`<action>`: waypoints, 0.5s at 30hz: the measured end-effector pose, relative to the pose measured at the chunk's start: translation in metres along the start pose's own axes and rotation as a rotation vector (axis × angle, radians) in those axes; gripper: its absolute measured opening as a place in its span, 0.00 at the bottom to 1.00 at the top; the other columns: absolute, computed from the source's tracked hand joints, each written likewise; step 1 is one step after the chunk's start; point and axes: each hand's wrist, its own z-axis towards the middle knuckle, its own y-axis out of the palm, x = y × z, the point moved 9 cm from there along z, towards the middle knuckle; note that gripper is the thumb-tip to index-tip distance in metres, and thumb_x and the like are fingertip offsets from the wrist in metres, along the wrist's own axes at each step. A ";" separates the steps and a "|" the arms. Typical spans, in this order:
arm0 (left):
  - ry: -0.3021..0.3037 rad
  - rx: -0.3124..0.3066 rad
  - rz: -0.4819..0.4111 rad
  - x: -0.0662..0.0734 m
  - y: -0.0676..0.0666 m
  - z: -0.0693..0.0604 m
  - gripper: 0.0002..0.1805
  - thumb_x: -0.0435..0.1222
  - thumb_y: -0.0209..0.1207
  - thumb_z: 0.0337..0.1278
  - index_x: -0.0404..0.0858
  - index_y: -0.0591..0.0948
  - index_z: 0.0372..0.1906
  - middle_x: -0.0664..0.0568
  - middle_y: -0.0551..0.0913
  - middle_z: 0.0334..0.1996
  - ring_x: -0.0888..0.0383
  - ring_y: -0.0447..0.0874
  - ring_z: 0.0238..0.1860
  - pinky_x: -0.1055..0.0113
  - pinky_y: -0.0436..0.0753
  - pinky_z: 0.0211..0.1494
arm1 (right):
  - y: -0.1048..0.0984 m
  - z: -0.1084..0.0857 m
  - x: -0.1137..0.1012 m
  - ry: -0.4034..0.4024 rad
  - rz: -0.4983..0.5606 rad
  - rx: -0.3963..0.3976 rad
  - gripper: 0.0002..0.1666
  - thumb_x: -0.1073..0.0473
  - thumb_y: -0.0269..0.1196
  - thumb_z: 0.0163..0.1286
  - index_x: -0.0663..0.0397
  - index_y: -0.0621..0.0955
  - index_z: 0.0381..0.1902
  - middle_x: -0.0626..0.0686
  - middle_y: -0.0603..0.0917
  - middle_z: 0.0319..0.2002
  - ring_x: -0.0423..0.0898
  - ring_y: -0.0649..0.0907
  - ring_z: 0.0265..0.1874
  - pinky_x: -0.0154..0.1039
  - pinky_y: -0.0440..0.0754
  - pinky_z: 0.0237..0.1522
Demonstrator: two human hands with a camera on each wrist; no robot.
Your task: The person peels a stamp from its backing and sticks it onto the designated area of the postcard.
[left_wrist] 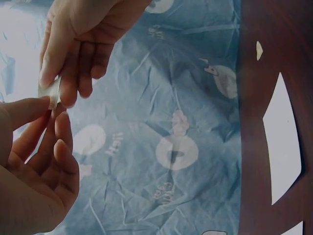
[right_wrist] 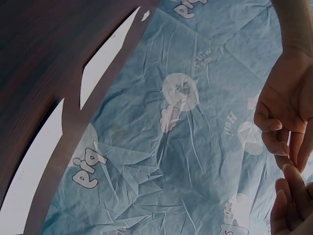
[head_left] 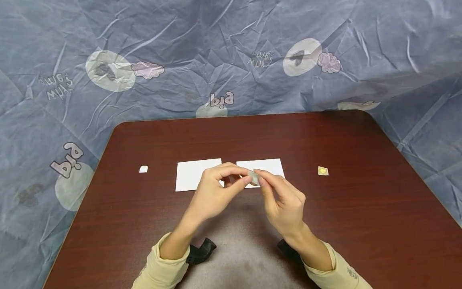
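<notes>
Between the fingertips of both hands is a small, thin, pale greenish-white piece (head_left: 254, 178), held above the table. My left hand (head_left: 213, 194) pinches its left end between thumb and index finger. At the other end, my right hand (head_left: 286, 202) pinches it the same way. In the left wrist view the pale piece (left_wrist: 48, 93) looks flat and squarish, partly covered by fingertips. Behind the hands lie two white rectangular cards (head_left: 191, 172), side by side; the right card (head_left: 265, 163) is partly hidden by the fingers.
A small white scrap (head_left: 143, 169) lies on the brown table (head_left: 162, 140) at the left. Toward the right rests a small square with a yellow round mark (head_left: 323, 171). A wrinkled blue printed sheet (head_left: 231, 48) hangs beyond the table's far edge.
</notes>
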 end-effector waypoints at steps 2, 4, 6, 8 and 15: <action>-0.012 0.016 -0.005 0.000 0.001 -0.001 0.03 0.29 0.66 0.53 0.35 0.87 0.34 0.57 0.80 0.25 0.59 0.73 0.25 0.70 0.71 0.27 | -0.001 0.000 -0.002 -0.020 -0.032 0.013 0.16 0.60 0.58 0.72 0.70 0.84 0.34 0.57 0.85 0.26 0.48 0.82 0.20 0.33 0.79 0.25; -0.025 0.031 -0.006 0.000 0.001 -0.002 0.03 0.29 0.66 0.53 0.35 0.87 0.34 0.57 0.79 0.24 0.58 0.72 0.24 0.71 0.70 0.26 | -0.002 0.000 -0.003 -0.032 -0.056 0.026 0.16 0.60 0.58 0.72 0.70 0.84 0.34 0.57 0.85 0.25 0.47 0.81 0.19 0.34 0.77 0.21; -0.037 0.044 -0.004 0.000 0.001 -0.002 0.04 0.29 0.66 0.53 0.34 0.87 0.34 0.56 0.80 0.24 0.57 0.72 0.23 0.71 0.69 0.25 | -0.002 0.000 -0.004 -0.040 -0.070 0.029 0.16 0.60 0.58 0.71 0.70 0.84 0.34 0.57 0.85 0.24 0.48 0.81 0.18 0.35 0.76 0.20; -0.048 0.055 0.003 -0.001 0.001 -0.003 0.04 0.29 0.66 0.53 0.34 0.87 0.35 0.56 0.80 0.24 0.56 0.71 0.23 0.72 0.69 0.25 | -0.003 0.000 -0.005 -0.054 -0.075 0.033 0.16 0.60 0.58 0.71 0.70 0.84 0.34 0.56 0.85 0.24 0.48 0.81 0.18 0.36 0.76 0.20; -0.059 0.070 0.005 -0.003 0.002 -0.003 0.04 0.29 0.66 0.53 0.34 0.87 0.35 0.54 0.82 0.26 0.61 0.71 0.23 0.72 0.68 0.24 | 0.000 0.002 -0.020 -0.195 -0.144 0.054 0.13 0.63 0.58 0.70 0.70 0.84 0.33 0.55 0.82 0.21 0.49 0.79 0.16 0.39 0.75 0.20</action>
